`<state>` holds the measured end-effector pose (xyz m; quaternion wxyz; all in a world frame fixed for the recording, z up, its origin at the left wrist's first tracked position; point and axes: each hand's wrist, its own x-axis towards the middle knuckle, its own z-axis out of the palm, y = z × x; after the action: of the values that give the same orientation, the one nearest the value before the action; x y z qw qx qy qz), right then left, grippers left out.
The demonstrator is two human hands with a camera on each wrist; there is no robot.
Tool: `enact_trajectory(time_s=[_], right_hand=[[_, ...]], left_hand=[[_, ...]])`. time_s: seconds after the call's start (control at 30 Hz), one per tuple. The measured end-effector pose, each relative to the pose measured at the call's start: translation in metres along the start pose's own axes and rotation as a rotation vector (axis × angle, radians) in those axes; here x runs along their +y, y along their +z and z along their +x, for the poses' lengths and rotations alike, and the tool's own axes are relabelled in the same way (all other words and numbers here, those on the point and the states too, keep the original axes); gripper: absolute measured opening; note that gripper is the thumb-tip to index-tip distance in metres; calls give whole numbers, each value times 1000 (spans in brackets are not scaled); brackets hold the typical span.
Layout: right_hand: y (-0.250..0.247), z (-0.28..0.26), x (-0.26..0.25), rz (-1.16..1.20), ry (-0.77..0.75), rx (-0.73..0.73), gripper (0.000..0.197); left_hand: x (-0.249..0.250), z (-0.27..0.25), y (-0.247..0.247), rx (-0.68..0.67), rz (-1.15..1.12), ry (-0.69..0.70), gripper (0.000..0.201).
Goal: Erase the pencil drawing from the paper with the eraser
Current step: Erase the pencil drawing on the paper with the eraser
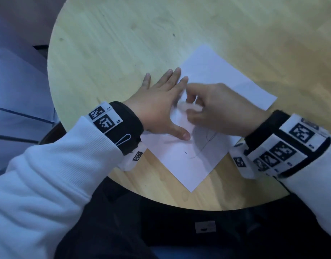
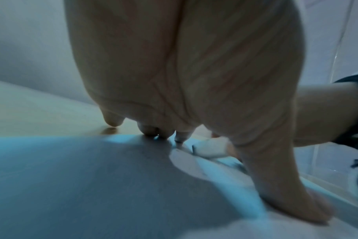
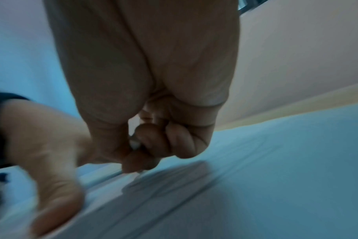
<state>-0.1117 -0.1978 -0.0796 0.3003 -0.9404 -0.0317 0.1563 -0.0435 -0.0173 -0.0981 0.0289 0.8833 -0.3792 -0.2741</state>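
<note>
fingers of right hand pinch white eraser | left hand flat on paper | faint pencil drawing

A round table of pale wood fills most of the head view, its grain running in long boards, with a few small dark specks on the far part of its top. Past its left edge lies a grey-blue floor crossed by dark lines. At the near edge, below the table, dark clothing covers the person's lap, bearing a small grey label.
</note>
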Motion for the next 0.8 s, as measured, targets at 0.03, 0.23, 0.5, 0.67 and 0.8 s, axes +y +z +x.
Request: enact_trajectory(time_s=[0.03,0.23,0.5,0.67,0.8], right_hand=[[1,-1,-2,12,-10,-32,16],[-4,6,4,-24,48,109,14],[-10,10,11,-27,86,184,13],[-2,8,-3,28,14,23,8],[-3,12,3,-13,59,169,13]], left_hand=[[0,0,0,0,-14,-2,145],[0,0,0,0,-18,-15,149],[1,-1,-2,-12,-4,-22,148],[1,1,0,-8,-54,-10,154],[-1,2,1,13,-63,-9,157]])
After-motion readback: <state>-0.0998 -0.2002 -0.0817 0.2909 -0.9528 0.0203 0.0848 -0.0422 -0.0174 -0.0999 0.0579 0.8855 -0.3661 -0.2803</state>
